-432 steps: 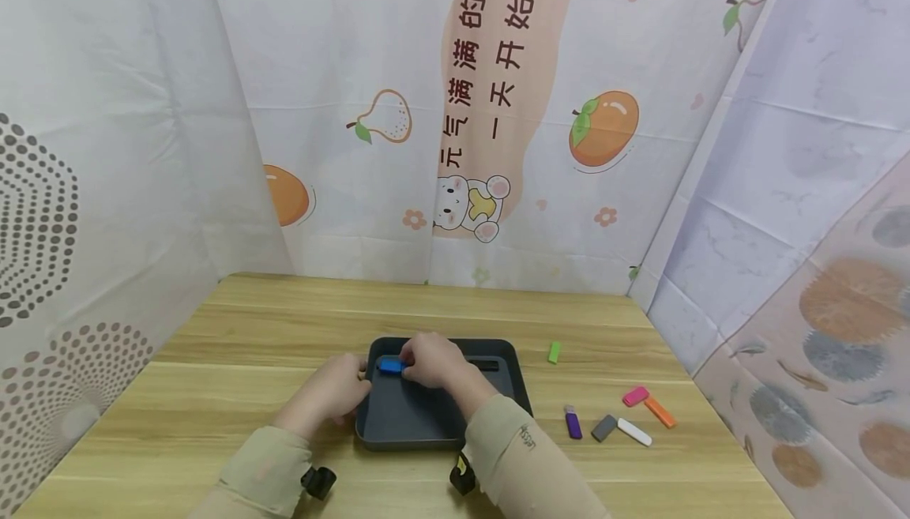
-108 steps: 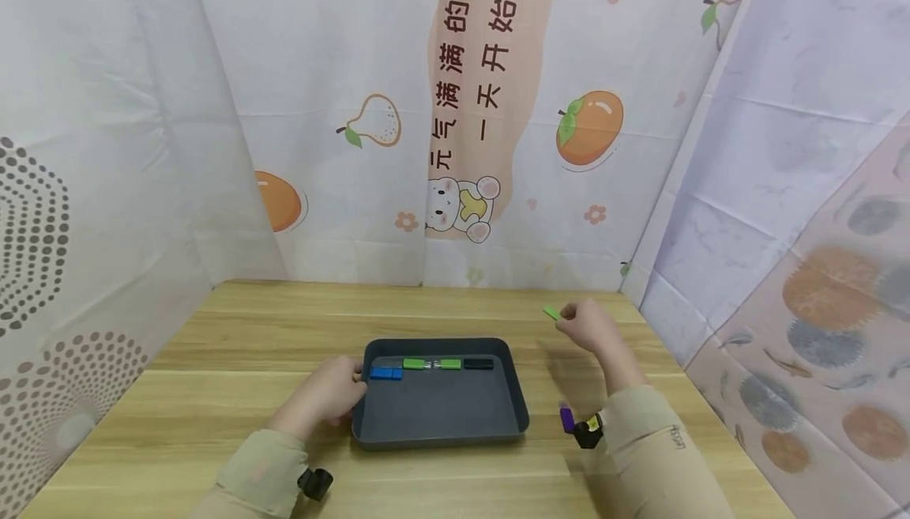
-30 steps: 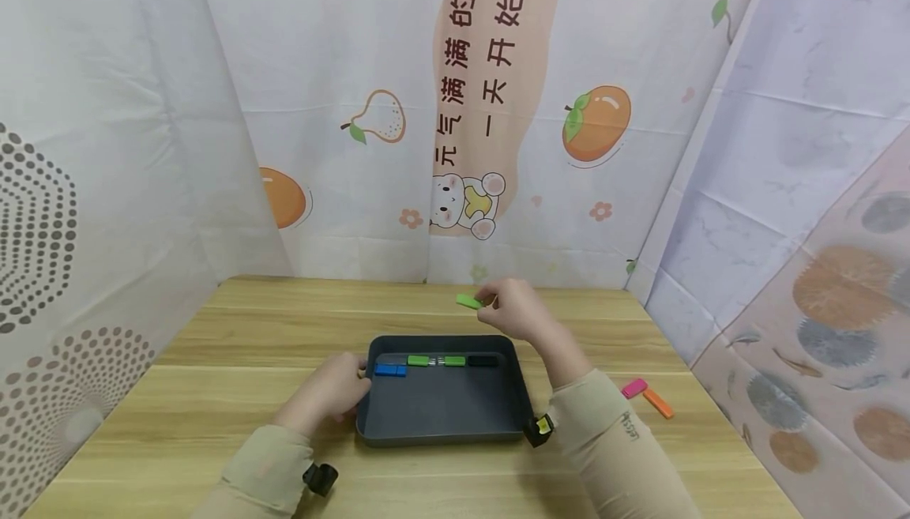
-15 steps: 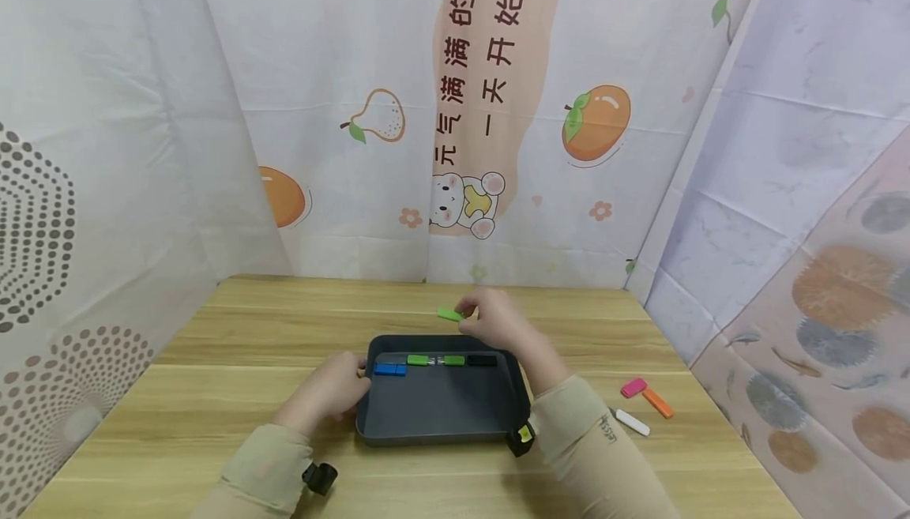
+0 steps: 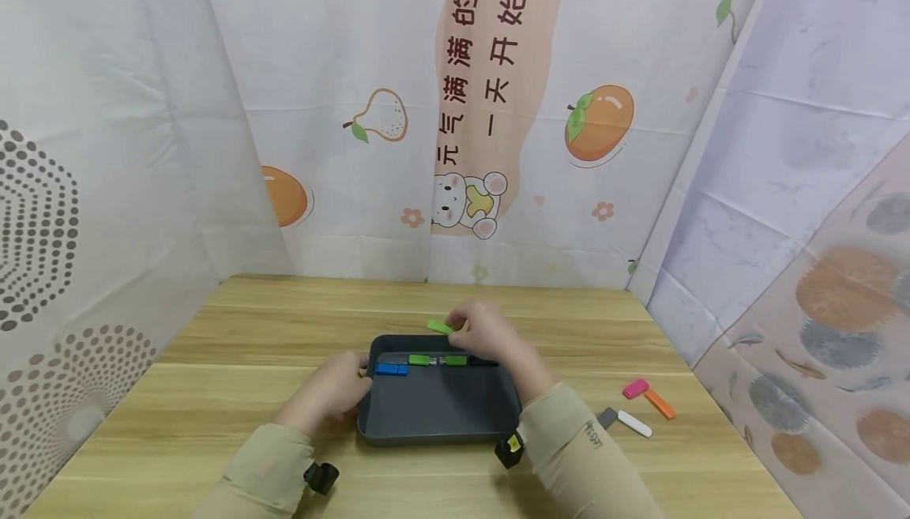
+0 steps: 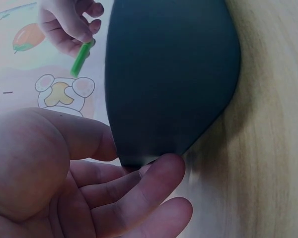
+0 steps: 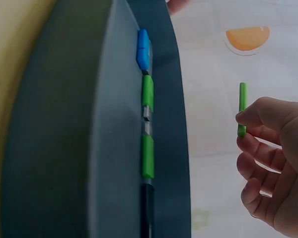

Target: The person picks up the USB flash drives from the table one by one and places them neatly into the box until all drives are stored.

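A dark grey tray point(image 5: 437, 429) sits on the wooden table. My left hand point(image 5: 332, 386) grips its left rim, thumb on one side and fingers on the other in the left wrist view. Behind the tray's far rim, my right hand point(image 5: 489, 333) pinches a slim green USB stick point(image 7: 242, 106) between thumb and fingers. No metal plug shows on it. Along the tray's far wall lie a blue USB stick point(image 5: 392, 370), two green USB sticks point(image 5: 419, 360) with metal plugs facing each other, and a black stick point(image 7: 147, 208), partly covered by my right hand in the head view.
Right of the tray lie a pink stick point(image 5: 636, 388), an orange stick point(image 5: 659, 404), a white stick point(image 5: 634, 423) and a grey one point(image 5: 607, 417), partly behind my right sleeve. A patterned curtain point(image 5: 341, 211) hangs behind the table.
Since 3.6 s ago my right hand has carried the green USB stick leftward from the table's right side, lately lowering it toward the tray's far rim. My left hand stays on the tray.
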Demonstrator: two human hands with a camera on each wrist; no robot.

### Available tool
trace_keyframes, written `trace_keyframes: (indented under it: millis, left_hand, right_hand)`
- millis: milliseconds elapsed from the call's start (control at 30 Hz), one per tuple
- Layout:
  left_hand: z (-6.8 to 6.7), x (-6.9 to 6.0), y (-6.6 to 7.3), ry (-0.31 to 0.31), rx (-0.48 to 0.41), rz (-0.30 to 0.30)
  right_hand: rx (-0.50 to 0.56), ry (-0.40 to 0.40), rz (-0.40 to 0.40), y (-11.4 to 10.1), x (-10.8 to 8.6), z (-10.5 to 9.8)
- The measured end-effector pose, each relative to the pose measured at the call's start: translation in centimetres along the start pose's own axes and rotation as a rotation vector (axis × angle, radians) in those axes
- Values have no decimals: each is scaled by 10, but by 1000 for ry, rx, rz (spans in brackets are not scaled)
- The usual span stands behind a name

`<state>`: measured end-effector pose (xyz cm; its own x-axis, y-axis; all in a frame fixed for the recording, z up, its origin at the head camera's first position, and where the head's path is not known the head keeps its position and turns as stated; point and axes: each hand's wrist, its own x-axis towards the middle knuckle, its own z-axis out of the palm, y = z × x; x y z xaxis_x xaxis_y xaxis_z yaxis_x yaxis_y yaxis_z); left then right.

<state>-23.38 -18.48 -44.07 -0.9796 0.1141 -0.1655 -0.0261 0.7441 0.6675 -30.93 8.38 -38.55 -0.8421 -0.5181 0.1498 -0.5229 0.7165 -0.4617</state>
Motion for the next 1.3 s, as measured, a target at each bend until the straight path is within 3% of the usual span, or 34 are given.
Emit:
trace_keyframes:
  millis: [267, 767, 1300]
  left_hand:
    - [0, -1, 1, -2, -3, 1]
    - [-1, -2, 2, 3, 4, 2]
    - [-1, -2, 3, 0, 7, 2]
  right_hand:
    - [-11, -51, 1, 1, 3, 12]
    - [-93, -53, -20, 2, 5, 36]
    - [-159, -109, 47, -3, 6, 51]
